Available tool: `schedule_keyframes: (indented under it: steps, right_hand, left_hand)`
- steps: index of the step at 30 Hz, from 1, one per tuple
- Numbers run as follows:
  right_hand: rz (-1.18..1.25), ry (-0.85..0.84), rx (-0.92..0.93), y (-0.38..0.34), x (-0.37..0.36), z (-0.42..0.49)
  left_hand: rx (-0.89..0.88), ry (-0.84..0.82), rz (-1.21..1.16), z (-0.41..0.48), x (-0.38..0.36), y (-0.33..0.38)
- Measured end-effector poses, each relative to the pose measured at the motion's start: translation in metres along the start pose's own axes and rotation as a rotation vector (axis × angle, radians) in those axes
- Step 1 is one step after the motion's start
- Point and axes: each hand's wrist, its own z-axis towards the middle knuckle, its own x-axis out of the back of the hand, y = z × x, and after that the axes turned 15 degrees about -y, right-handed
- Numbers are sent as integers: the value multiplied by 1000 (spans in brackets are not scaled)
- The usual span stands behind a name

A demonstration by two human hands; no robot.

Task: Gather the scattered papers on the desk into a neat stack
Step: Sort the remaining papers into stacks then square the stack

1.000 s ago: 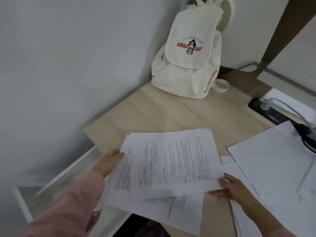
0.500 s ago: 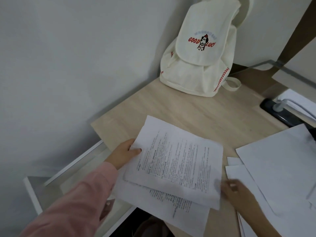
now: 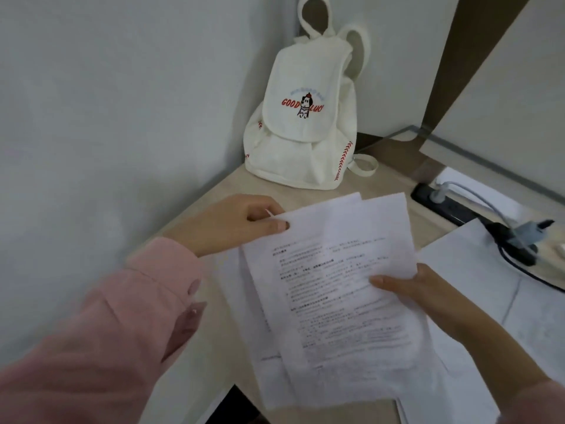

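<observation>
A few printed sheets point(image 3: 330, 289) are lifted off the wooden desk point(image 3: 394, 206), fanned and overlapping, their long side running away from me. My left hand point(image 3: 241, 223) pinches their far left corner, thumb on top. My right hand point(image 3: 409, 289) grips their right edge, thumb lying on the printed face. More white sheets point(image 3: 477, 270) lie flat on the desk at the right, partly under my right forearm.
A cream backpack point(image 3: 305, 130) with a red "GOOD LUCK" print leans in the wall corner at the back. A black power strip point(image 3: 452, 209) with a plugged grey cable lies at the right rear. The desk's front edge drops off at the bottom left.
The held sheets have been raised from the desk and turned so their long side points away. My left hand moved up to the far corner; my right hand took the right edge.
</observation>
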Motion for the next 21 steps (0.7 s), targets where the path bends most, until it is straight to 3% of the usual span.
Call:
schedule_keyframes:
  steps: [3,5,7,13,21]
  right_hand:
    - [268,129,72,25,14,-23]
    - [425,189,91,39,18,-36]
    - [520,215,91,51,21,-44]
    - [900,418,277,86,47,-81]
    - [959,522,241,115,57,-112]
  left_hand:
    - [-11,191,-350,1,-12,-14]
    - [67,100,-589,8,-37,-21]
    - [113,-55,-635,20,-73,-19]
    - [61,18,-798,49,-115,9]
    - [81,-98,-705,79,-126,21]
